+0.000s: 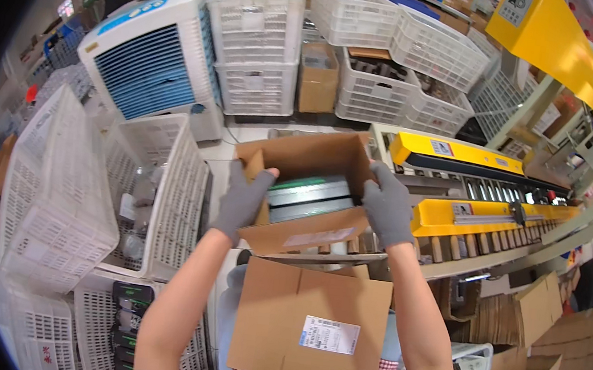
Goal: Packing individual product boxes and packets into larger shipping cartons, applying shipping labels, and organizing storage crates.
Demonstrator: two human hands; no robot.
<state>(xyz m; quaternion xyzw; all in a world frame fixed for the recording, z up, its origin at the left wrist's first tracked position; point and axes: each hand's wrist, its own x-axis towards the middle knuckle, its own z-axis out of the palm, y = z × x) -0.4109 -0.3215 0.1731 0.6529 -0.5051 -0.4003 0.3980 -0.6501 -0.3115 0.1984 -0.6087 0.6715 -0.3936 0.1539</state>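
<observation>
An open cardboard box (301, 238) stands in front of me with its top flaps raised. Flat silvery packages (312, 192) with green print lie inside it. My left hand (242, 199), in a grey glove with bare fingertips, grips the box's left side, thumb over the edge. On the opposite side, my right hand (389, 206), gloved alike, is closed on the box edge; some of its fingers are hidden behind the cardboard. Nearer to me, a flattened cardboard sheet (265, 328) with a white label (330, 335) rests over my lap between my forearms.
A roller conveyor with yellow side guards (454, 153) runs to the right, under a yellow machine head (547, 38). White plastic crates (256, 27) are stacked at the back and left, beside an air cooler (145, 69). Folded cardboard (516, 312) fills the lower right.
</observation>
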